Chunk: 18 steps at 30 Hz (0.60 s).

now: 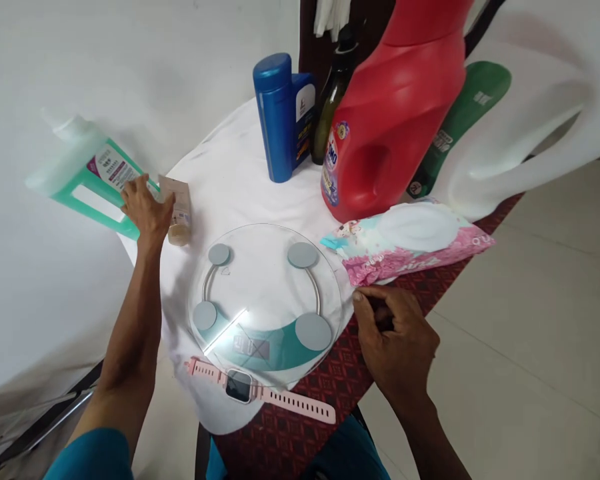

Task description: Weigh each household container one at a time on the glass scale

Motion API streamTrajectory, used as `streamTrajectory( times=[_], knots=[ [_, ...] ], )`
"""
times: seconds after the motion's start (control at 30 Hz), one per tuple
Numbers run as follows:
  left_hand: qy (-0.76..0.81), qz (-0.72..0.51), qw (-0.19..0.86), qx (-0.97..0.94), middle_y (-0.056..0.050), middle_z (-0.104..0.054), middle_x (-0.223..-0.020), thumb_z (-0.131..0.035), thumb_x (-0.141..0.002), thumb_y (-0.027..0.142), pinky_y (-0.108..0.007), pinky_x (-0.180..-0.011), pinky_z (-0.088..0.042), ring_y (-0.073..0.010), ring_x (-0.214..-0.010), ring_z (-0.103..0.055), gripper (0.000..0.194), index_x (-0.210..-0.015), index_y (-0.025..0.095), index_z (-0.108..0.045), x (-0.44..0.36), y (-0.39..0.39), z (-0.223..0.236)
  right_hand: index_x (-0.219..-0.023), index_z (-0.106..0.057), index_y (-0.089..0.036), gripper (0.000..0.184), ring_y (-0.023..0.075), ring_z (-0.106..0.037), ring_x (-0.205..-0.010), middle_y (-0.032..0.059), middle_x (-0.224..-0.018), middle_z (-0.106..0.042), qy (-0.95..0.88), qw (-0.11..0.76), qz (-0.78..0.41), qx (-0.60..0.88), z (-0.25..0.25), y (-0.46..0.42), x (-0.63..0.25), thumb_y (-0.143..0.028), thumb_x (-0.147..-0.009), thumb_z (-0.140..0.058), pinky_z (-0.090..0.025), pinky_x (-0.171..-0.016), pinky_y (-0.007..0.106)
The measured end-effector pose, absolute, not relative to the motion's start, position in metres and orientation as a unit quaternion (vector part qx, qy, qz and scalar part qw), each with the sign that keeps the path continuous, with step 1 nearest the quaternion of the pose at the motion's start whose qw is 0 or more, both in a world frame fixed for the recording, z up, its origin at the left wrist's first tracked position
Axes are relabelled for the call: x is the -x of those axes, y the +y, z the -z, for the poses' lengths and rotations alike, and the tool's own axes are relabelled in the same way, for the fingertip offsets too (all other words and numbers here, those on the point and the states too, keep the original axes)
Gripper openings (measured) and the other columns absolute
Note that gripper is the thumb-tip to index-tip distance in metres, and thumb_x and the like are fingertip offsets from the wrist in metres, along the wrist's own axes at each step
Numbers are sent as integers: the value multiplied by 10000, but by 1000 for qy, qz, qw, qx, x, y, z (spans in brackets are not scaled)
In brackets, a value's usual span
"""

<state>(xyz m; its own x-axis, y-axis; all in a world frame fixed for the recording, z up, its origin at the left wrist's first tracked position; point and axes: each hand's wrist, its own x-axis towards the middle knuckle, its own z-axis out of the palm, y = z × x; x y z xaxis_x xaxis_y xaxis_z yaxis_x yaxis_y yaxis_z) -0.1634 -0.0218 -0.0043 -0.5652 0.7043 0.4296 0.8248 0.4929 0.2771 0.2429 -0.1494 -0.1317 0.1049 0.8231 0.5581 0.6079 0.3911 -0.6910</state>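
Observation:
My left hand (147, 210) has its fingers spread against the labelled face of a tilted plastic bottle of green liquid (95, 207). Its thumb is close to a beige tube (180, 210) standing on its cap. My right hand (397, 337) is closed, thumb and forefinger together, just below the corner of a pink and light-blue wipes pack (405, 243); I see nothing between the fingers. Between my hands lies a round glass scale (260, 280) with grey pads and a teal band. In front of it a pink-strapped smartwatch (239, 385) is stretched out flat.
At the back stand a blue bottle (275, 120), a dark bottle (330, 100), a large red detergent jug (380, 127) and a white jug with a green label (520, 120). White cloth (225, 180) covers part of the red patterned tabletop (290, 433). A wall borders the left side.

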Motion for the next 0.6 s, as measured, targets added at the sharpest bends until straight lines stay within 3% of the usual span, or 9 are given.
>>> streamTrajectory(
  times=[0.1,0.23,0.37,0.5,0.6],
  knots=[
    [-852,195,92,477,-189,-626,-1551,-786,-857,273,-640,-1291,-410,-421,-1517,-537,596,-1436,208,-658,183,-20,18,-1006,-733,-215,104,188,-643,-746,36,-877,-733,-662,505,-108,542,132,-149,-243,-283,-1072,-691,-537,-721,335],
    [-845,179,72,499,-251,-612,-1568,-768,-905,411,-540,-1274,-433,-412,-1490,-567,702,-1527,133,-599,193,-5,28,-1008,-742,-215,109,192,-653,-747,42,-886,-741,-659,502,-115,548,131,-150,-243,-293,-1070,-697,-533,-706,338],
    [-859,98,-16,503,-342,-594,-1541,-743,-933,610,-580,-1237,-444,-477,-1512,-526,816,-1509,58,-572,187,17,35,-1005,-745,-213,116,200,-667,-760,48,-902,-753,-657,498,-116,554,131,-151,-242,-300,-1066,-699,-534,-713,346],
    [-869,51,-13,491,-392,-492,-1622,-851,-844,461,-673,-1261,-394,-536,-1598,-409,878,-1537,40,-515,179,26,38,-1007,-745,-211,121,204,-671,-767,51,-906,-759,-660,500,-115,549,132,-150,-243,-301,-1069,-692,-541,-728,349],
    [-878,78,-27,471,-364,-616,-1495,-933,-746,439,-631,-1168,-508,-534,-1466,-569,901,-1476,61,-562,177,21,36,-1005,-742,-211,130,197,-649,-756,46,-895,-753,-665,499,-109,545,131,-150,-243,-306,-1074,-686,-541,-737,345]
  ],
)
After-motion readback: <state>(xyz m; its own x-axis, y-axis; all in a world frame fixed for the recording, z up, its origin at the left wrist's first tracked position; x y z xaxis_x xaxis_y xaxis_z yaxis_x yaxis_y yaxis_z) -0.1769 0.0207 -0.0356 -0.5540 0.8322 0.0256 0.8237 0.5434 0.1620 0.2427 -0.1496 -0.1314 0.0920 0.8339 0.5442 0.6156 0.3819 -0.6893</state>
